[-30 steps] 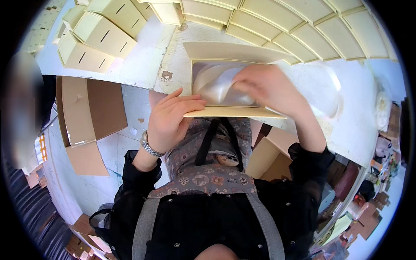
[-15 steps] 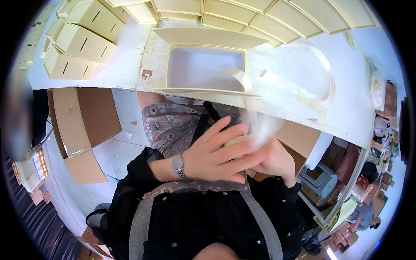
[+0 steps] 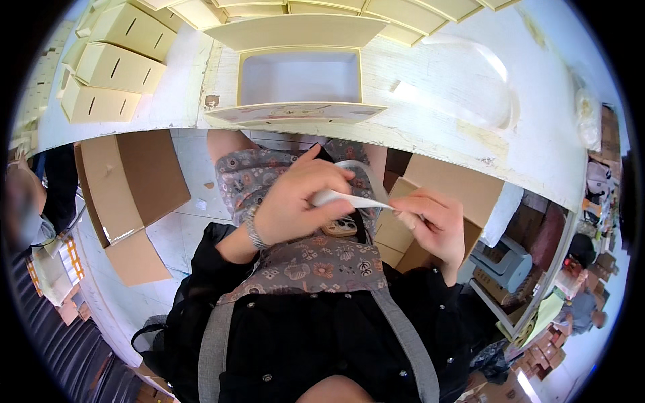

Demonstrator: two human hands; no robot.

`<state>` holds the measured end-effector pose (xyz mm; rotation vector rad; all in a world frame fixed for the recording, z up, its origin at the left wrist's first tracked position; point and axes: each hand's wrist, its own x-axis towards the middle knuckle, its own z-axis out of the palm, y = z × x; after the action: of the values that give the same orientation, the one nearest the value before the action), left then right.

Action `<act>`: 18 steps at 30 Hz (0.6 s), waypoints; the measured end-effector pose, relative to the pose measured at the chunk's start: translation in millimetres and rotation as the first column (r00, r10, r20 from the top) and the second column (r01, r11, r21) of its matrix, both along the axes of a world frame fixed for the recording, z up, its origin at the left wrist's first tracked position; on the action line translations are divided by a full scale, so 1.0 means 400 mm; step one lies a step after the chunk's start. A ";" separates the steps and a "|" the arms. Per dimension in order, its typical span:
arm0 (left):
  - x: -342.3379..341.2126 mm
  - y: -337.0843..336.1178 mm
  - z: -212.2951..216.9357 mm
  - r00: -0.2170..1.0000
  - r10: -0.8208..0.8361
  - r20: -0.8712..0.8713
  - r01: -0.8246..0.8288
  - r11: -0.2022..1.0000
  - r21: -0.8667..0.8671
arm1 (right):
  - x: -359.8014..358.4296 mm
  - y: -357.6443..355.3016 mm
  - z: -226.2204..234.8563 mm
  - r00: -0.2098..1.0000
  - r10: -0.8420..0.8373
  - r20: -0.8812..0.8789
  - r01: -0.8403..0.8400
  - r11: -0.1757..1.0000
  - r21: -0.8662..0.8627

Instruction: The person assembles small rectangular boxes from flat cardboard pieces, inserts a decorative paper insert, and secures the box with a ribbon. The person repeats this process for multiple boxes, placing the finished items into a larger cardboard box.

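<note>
Object held: white plastic strip, a thin folded film piece, held in front of the torso below the worktop edge.
Left hand: closed around the left end of the white plastic strip; thumb and fingers wrap over it, back of hand toward the camera. A metal wristwatch sits on this wrist.
Right hand: narrow pinch; thumb and forefinger grip the right end of the strip, remaining fingers curled.
Long axis: the strip runs roughly left to right between the two hands, sloping slightly downward toward the right hand. A looser loop of clear film arcs upward above the strip between the hands.
Nearer hand: both hands touch the strip; the left hand covers more of it, the right hand holds only the tip.
Direction from hands: the strip lies between them, the hands near each other.
Open box: cream carton with white interior on the worktop, flaps spread, directly above and beyond the hands, well apart from the strip.
Clear film sheet: lies on the worktop to the right of the open box.
Folded cartons: stacked at far left of the worktop.
Brown cardboard: stands on the floor to the left.
</note>
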<state>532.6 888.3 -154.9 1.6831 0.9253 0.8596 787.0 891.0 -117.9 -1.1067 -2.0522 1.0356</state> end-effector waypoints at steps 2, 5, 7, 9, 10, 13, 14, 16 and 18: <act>-0.027 -0.008 -0.012 0.985 0.134 0.106 -0.107 0.969 -0.224 | 0.018 -0.012 -0.018 0.994 0.030 0.105 -0.023 0.998 -0.064; -0.021 -0.020 0.000 0.968 0.249 -0.022 -0.246 0.931 -0.269 | -0.032 0.011 -0.026 0.949 0.031 0.315 -0.088 0.981 0.170; 0.009 -0.005 -0.014 0.971 0.216 -0.098 -0.191 0.958 0.212 | -0.107 0.008 -0.043 0.991 0.027 0.134 -0.034 0.998 0.051; 0.010 0.006 -0.004 0.960 0.168 -0.223 -0.113 0.964 0.242 | -0.169 0.004 -0.071 0.976 -0.024 -0.215 -0.036 0.962 -0.270; -0.003 0.011 -0.002 0.958 0.176 -0.228 -0.125 0.967 0.221 | -0.179 0.007 -0.087 0.989 -0.065 -0.130 0.038 0.980 -0.197; -0.063 0.029 -0.002 0.964 0.183 -0.191 -0.161 0.979 0.126 | -0.167 -0.015 -0.129 0.994 -0.091 -0.060 0.066 0.939 -0.338; -0.079 0.032 -0.006 0.975 0.175 -0.140 -0.167 0.984 0.069 | -0.163 -0.008 -0.138 0.996 -0.088 0.024 0.091 0.973 -0.212; -0.076 0.031 -0.003 0.976 0.178 -0.128 -0.176 0.984 0.032 | -0.182 0.030 -0.147 0.990 -0.090 -0.108 0.094 0.995 0.029; -0.036 0.032 -0.005 0.974 0.187 -0.128 -0.178 0.981 0.080 | -0.219 0.031 -0.142 0.968 -0.193 -0.157 0.198 0.980 0.018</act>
<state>518.1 901.2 -156.7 1.7508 1.1691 0.9165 699.5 903.3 -174.8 -1.1484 -1.7921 0.9540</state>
